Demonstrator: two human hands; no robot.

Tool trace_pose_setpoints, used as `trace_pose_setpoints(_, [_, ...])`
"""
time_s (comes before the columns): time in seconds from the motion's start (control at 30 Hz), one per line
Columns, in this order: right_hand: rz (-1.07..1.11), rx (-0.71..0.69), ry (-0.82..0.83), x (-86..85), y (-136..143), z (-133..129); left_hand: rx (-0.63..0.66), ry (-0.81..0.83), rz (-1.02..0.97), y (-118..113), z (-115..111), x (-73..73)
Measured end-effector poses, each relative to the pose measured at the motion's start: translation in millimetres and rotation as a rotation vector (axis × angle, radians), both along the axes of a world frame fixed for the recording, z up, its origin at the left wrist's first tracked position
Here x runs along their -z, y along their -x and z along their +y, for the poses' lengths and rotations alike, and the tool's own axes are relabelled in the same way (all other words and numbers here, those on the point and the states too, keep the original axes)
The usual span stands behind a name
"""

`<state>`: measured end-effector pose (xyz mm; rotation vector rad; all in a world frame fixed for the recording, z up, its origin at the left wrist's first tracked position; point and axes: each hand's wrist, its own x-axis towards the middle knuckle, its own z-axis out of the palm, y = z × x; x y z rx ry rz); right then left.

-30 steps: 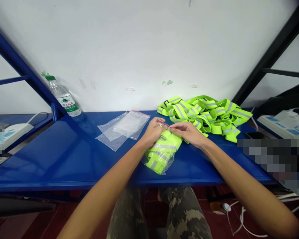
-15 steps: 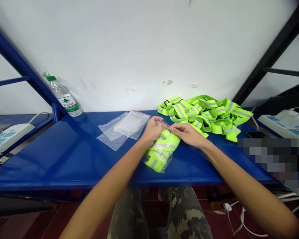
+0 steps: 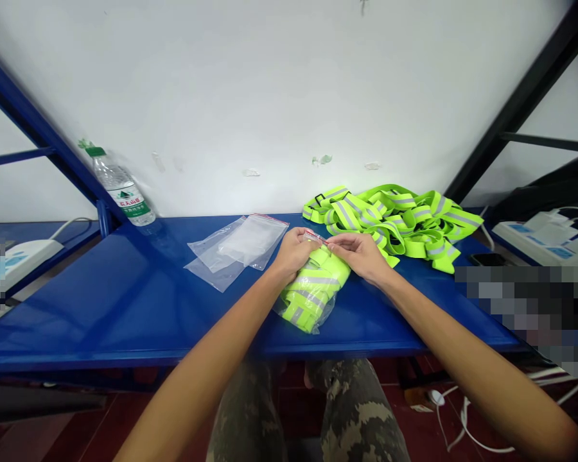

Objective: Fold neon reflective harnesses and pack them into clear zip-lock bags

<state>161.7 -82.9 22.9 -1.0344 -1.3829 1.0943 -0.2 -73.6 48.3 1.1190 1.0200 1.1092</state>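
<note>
A clear plastic bag (image 3: 313,292) with a folded neon-yellow and grey reflective strap inside lies near the front edge of the blue table (image 3: 139,289). My left hand (image 3: 296,251) grips the left part of the bag's top, by its red seal line. Pinching the right part of that same top edge is my right hand (image 3: 356,252). Behind my right hand lies a loose heap of neon-yellow straps (image 3: 399,215) with grey stripes and a black buckle. Several flat clear bags (image 3: 243,247) with red top edges overlap to the left of my hands.
A water bottle (image 3: 122,189) with a green cap stands at the back left against the wall. White power strips (image 3: 534,240) sit at the far right and far left. A dark phone (image 3: 486,259) lies near the right edge. Slanted metal frames flank the table.
The view has shifted slightly. Both hands remain on the bag's top edge, with only a small shift of the fingers along the red seal.
</note>
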Motion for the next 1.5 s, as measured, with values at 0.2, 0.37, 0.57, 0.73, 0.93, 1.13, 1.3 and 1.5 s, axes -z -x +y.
trace_pose_setpoints(0.2, [0.011,-0.052,0.102,-6.2,-0.6,-2.3,0.002,-0.027,0.013,-0.1,-2.9,-1.9])
trace_pose_setpoints(0.37, [0.036,-0.088,0.103,-4.6,-3.9,-3.7,0.0,-0.038,0.035,0.4,-5.0,-2.8])
trace_pose_setpoints(0.57, [-0.082,-0.148,0.021,3.3,-9.3,-2.0,-0.055,-0.064,0.106,0.5,-2.7,2.8])
trace_pose_setpoints(0.73, [-0.117,-0.137,-0.066,4.2,-9.3,-1.8,-0.058,-0.05,0.097,0.6,-3.4,2.0])
trace_pose_setpoints(0.93, [-0.138,-0.195,-0.012,-0.2,-8.6,-4.1,-0.04,-0.077,0.086,1.7,-2.4,4.6])
trace_pose_setpoints(1.13, [-0.179,-0.246,0.004,-6.5,-10.6,-7.6,-0.028,-0.117,0.093,1.7,-4.3,4.5])
trace_pose_setpoints(1.3, [-0.203,-0.255,-0.016,-5.7,-11.6,-6.5,-0.019,-0.161,0.132,1.5,-5.3,1.9])
trace_pose_setpoints(1.5, [-0.095,-0.115,0.03,-0.7,-8.0,-4.2,0.041,-0.135,0.092,2.3,-7.7,-1.3])
